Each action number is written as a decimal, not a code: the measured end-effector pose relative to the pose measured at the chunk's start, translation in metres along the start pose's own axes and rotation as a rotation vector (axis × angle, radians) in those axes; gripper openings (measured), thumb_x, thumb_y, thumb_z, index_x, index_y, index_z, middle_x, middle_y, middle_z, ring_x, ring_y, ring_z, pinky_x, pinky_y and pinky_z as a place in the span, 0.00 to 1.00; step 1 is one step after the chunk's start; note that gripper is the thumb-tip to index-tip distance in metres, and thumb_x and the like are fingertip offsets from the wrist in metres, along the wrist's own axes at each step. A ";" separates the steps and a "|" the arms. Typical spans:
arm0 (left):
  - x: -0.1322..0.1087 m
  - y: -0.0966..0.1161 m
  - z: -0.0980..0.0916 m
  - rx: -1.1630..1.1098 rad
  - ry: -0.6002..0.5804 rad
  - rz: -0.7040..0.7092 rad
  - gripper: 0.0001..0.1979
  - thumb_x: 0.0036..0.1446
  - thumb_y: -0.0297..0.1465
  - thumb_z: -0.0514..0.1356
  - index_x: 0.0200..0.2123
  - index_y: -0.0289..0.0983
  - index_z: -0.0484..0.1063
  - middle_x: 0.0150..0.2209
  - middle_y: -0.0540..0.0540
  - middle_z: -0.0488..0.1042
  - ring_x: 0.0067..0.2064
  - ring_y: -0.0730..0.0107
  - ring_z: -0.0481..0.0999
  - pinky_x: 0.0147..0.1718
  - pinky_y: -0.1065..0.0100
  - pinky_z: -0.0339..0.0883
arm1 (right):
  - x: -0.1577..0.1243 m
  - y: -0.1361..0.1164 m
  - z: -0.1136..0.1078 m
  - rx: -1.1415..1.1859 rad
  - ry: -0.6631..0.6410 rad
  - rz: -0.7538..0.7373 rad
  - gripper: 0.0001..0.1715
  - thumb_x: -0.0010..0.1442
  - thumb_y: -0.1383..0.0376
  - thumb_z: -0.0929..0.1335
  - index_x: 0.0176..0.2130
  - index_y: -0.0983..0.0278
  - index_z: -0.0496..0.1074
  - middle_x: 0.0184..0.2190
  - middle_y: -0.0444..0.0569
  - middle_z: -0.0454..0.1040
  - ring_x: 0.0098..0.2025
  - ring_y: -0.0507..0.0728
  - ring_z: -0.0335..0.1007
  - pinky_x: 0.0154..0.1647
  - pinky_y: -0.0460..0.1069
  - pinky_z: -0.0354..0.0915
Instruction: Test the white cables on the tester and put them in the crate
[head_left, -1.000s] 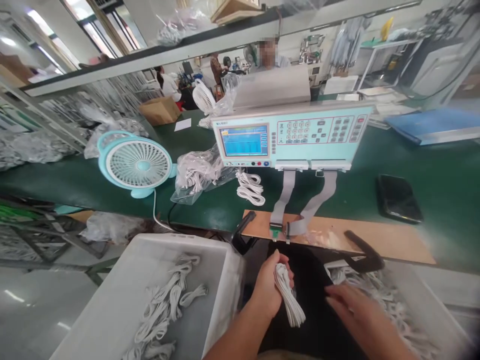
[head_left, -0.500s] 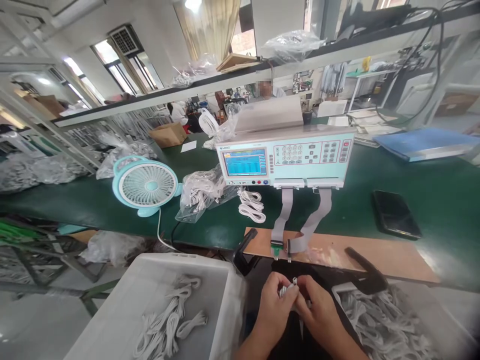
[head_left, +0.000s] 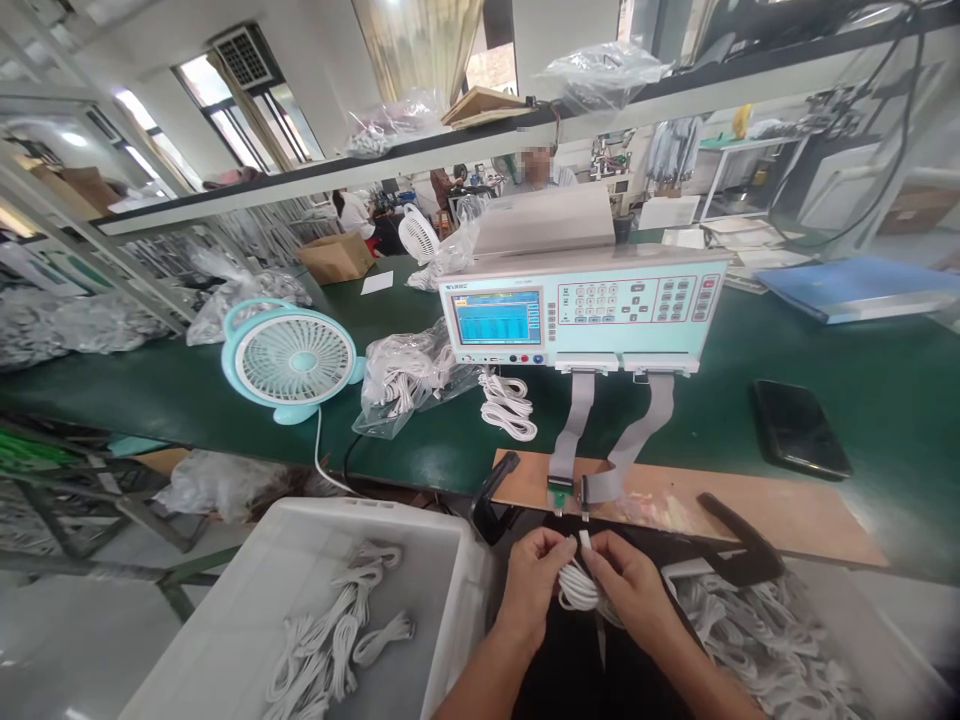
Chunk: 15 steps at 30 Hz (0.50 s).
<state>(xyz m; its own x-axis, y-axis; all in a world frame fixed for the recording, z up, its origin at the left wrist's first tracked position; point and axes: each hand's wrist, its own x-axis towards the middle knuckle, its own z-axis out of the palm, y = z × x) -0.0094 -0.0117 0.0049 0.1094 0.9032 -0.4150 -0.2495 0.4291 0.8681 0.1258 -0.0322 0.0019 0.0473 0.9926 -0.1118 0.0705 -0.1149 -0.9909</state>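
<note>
A coiled white cable [head_left: 579, 590] hangs between my two hands, just below the front edge of the wooden board [head_left: 787, 520]. My left hand [head_left: 531, 580] pinches one end of it between thumb and fingers. At the other end, my right hand [head_left: 628, 582] is closed on it, with a white plug pointing up past the fingertips. Just beyond my fingers, two small connectors stick out over the board's edge, one on a green circuit board [head_left: 559, 500]. Grey ribbon cables [head_left: 637, 435] run from them to the tester [head_left: 551, 340], whose blue screen is lit.
A white bin [head_left: 442, 620] with several coiled cables stands left; more cables [head_left: 757, 640] fill a container at right. Black clamps [head_left: 495, 497] grip the board. A fan [head_left: 300, 362], bagged cables [head_left: 409, 375], a loose coil [head_left: 508, 407] and a phone [head_left: 799, 428] lie on the green table.
Both hands have moved slightly forward toward the connectors and turned, so the cable coil now hangs visibly below the fingers. The camera view has shifted a little.
</note>
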 end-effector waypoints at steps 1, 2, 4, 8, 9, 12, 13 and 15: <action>0.000 -0.002 0.002 -0.011 0.026 0.007 0.20 0.39 0.43 0.70 0.22 0.33 0.69 0.18 0.55 0.64 0.20 0.80 0.59 0.19 0.75 0.51 | 0.002 0.001 0.000 -0.006 0.049 -0.003 0.24 0.53 0.45 0.68 0.26 0.63 0.69 0.23 0.45 0.68 0.27 0.55 0.61 0.29 0.47 0.60; 0.000 -0.003 0.004 -0.028 0.051 0.009 0.20 0.38 0.43 0.70 0.23 0.33 0.69 0.18 0.55 0.64 0.20 0.80 0.60 0.19 0.75 0.52 | 0.003 0.003 0.001 -0.007 0.085 -0.005 0.24 0.53 0.44 0.68 0.26 0.63 0.69 0.23 0.45 0.68 0.27 0.55 0.62 0.29 0.47 0.60; 0.001 -0.005 0.007 -0.083 0.081 0.001 0.20 0.38 0.43 0.70 0.24 0.33 0.69 0.19 0.55 0.66 0.20 0.80 0.61 0.20 0.75 0.54 | 0.006 0.006 0.001 0.006 0.119 -0.009 0.24 0.53 0.45 0.68 0.27 0.63 0.70 0.23 0.46 0.69 0.27 0.55 0.62 0.29 0.47 0.61; -0.001 -0.003 0.008 -0.207 0.058 -0.068 0.19 0.35 0.39 0.72 0.26 0.33 0.71 0.21 0.52 0.69 0.22 0.77 0.67 0.23 0.74 0.61 | 0.007 0.007 0.002 0.030 0.116 -0.021 0.22 0.55 0.47 0.68 0.28 0.64 0.71 0.24 0.46 0.70 0.27 0.55 0.63 0.29 0.47 0.61; -0.002 -0.001 0.007 -0.223 0.048 -0.085 0.19 0.35 0.38 0.73 0.26 0.32 0.72 0.22 0.52 0.70 0.23 0.76 0.68 0.24 0.73 0.62 | 0.007 0.006 0.002 0.032 0.115 -0.025 0.22 0.55 0.47 0.68 0.28 0.64 0.71 0.24 0.46 0.70 0.27 0.55 0.63 0.29 0.47 0.62; -0.003 0.002 0.005 -0.234 0.021 -0.098 0.18 0.35 0.37 0.73 0.26 0.32 0.73 0.22 0.51 0.71 0.23 0.76 0.68 0.25 0.72 0.63 | 0.005 0.002 0.002 0.030 0.111 -0.035 0.22 0.54 0.47 0.69 0.28 0.64 0.72 0.23 0.46 0.70 0.27 0.55 0.63 0.28 0.47 0.62; -0.003 0.002 0.004 -0.234 0.016 -0.096 0.17 0.36 0.36 0.72 0.26 0.32 0.73 0.22 0.51 0.71 0.23 0.76 0.68 0.26 0.72 0.64 | 0.005 0.002 0.002 0.028 0.109 -0.040 0.22 0.55 0.47 0.68 0.28 0.64 0.72 0.23 0.46 0.70 0.27 0.55 0.63 0.28 0.47 0.62; -0.003 0.001 0.003 -0.229 0.011 -0.089 0.17 0.36 0.36 0.72 0.26 0.32 0.73 0.22 0.52 0.70 0.23 0.76 0.68 0.26 0.72 0.64 | 0.004 0.002 0.002 0.030 0.108 -0.048 0.21 0.55 0.48 0.69 0.28 0.64 0.71 0.23 0.46 0.70 0.27 0.55 0.63 0.28 0.47 0.61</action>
<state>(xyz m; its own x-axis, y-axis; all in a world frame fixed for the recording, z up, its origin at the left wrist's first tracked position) -0.0068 -0.0135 0.0080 0.1304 0.8611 -0.4915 -0.4515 0.4929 0.7438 0.1238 -0.0280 -0.0002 0.1516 0.9868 -0.0570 0.0455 -0.0646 -0.9969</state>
